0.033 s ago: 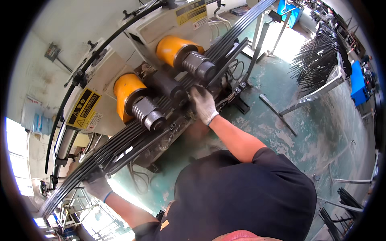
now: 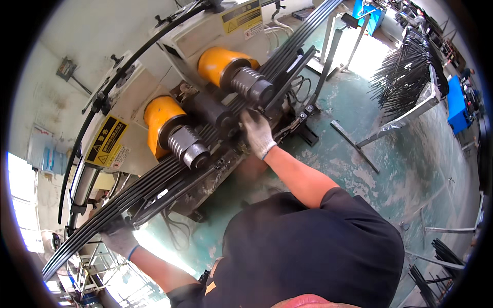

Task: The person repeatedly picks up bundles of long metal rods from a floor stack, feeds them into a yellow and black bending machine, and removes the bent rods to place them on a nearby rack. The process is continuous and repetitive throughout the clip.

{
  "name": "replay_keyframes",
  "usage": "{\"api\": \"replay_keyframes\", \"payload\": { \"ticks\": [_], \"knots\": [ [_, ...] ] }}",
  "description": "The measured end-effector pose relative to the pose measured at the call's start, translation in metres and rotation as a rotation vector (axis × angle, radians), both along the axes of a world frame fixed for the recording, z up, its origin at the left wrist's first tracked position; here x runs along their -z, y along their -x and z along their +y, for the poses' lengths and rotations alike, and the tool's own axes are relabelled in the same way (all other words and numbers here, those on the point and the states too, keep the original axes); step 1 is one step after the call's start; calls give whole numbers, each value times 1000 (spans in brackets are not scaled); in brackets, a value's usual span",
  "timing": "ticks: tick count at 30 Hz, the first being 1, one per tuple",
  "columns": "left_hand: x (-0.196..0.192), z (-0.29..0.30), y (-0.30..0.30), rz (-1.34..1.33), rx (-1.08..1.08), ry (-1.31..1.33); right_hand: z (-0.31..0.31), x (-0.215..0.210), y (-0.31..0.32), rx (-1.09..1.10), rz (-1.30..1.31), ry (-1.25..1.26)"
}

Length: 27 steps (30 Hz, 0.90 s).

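The bundle of long dark metal strips (image 2: 169,169) lies flat across the roller machine (image 2: 205,46), its long axis running on a diagonal from the lower left of the view up to the upper right, where the strips carry on past the machine toward the bright doorway. It passes between the two ribbed steel rollers with yellow housings, the lower-left roller (image 2: 187,146) and the upper-right roller (image 2: 251,84), with a dark middle roller (image 2: 213,110) bearing on it from the wall side. The right hand (image 2: 257,132), in a white work glove, rests on the near edge of the bundle just between the two ribbed rollers, fingers curled down over the strips; whether it clamps them or only presses on them I cannot tell. The left hand (image 2: 120,238), also gloved, is far down the same axis at the lower left, closed around the trailing end of the bundle from below. So the two hands sit on one line, well apart, the right one much nearer the rollers. Beyond lie a green painted floor (image 2: 370,154), a rack of thin dark rods (image 2: 405,77) at upper right and a yellow warning label (image 2: 107,141) on the machine's side.
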<state>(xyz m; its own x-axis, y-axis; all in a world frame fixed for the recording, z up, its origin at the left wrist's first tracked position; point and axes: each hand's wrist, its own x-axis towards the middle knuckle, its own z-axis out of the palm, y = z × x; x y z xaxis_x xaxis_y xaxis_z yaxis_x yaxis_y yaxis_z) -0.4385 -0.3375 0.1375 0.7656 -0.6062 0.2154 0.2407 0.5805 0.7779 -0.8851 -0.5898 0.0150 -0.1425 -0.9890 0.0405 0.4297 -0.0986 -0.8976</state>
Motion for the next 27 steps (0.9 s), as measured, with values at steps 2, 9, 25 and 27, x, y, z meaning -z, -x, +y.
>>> {"api": "replay_keyframes", "payload": {
  "ticks": [2, 9, 25, 27],
  "knots": [
    [-53, -18, 27, -195, -271, -96, -9, -16, -2, -24, 91, -112],
    [-195, -48, 69, -116, -215, 67, -39, -37, -7, -65, -215, -187],
    [-241, -199, 196, -861, -58, -250, -45, -33, 2, -178, -230, -83],
    [-243, -208, 199, -920, -14, -294, -43, -35, 2, -191, -178, -73]
  ]
}}
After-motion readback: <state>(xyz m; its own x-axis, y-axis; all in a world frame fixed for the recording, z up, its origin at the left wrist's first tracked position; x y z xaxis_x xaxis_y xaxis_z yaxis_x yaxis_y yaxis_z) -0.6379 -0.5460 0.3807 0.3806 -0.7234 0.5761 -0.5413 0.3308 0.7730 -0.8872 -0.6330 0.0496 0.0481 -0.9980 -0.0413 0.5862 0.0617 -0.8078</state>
